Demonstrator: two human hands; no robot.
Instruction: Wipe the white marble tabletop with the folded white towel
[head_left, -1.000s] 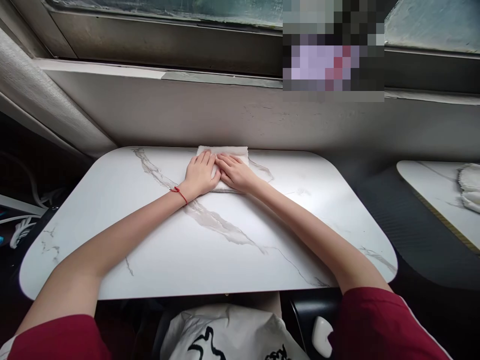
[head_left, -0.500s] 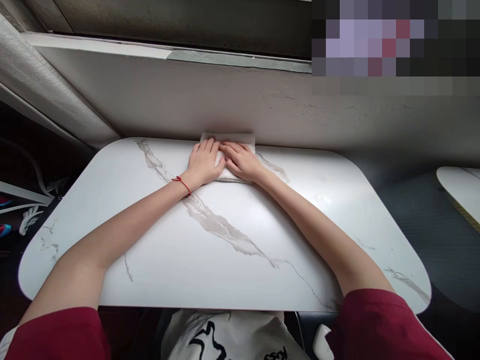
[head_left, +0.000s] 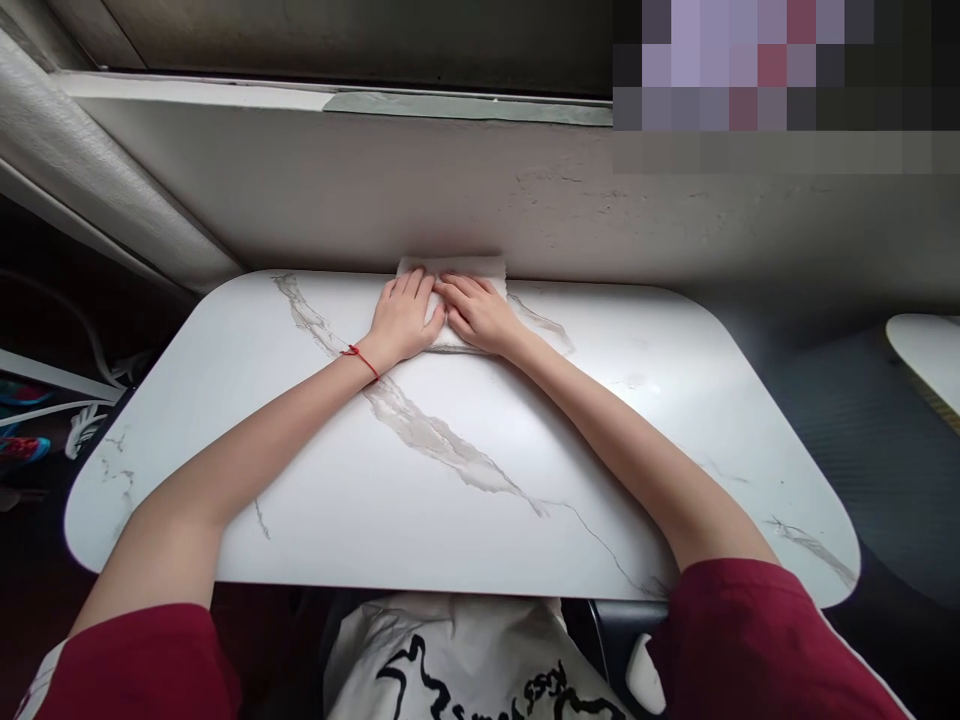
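Observation:
A folded white cloth (head_left: 480,267) lies at the far edge of a white marble-patterned table (head_left: 315,480), its back part reaching the wall. My left hand (head_left: 403,318) rests flat on the cloth's left side, fingers stretched out and pointing away from me. Beside it, my right hand (head_left: 481,312) presses on the right side, palm down, its fingers angled to the left. The fingertips of both hands nearly meet in the middle of the cloth. Each hand is open, and much of the cloth is hidden under them. A red string bracelet (head_left: 361,361) circles my left wrist.
A pale wall (head_left: 337,190) rises directly behind the table, with a ledge (head_left: 465,105) above it. White cables (head_left: 86,425) hang in the dark area at the left. Part of another white tabletop (head_left: 930,350) shows at the right. The upper right corner is pixelated.
The camera view has shifted slightly, so the table appears a little higher in the picture. Both hands stay on the cloth at the far edge, with hardly any visible movement against the table.

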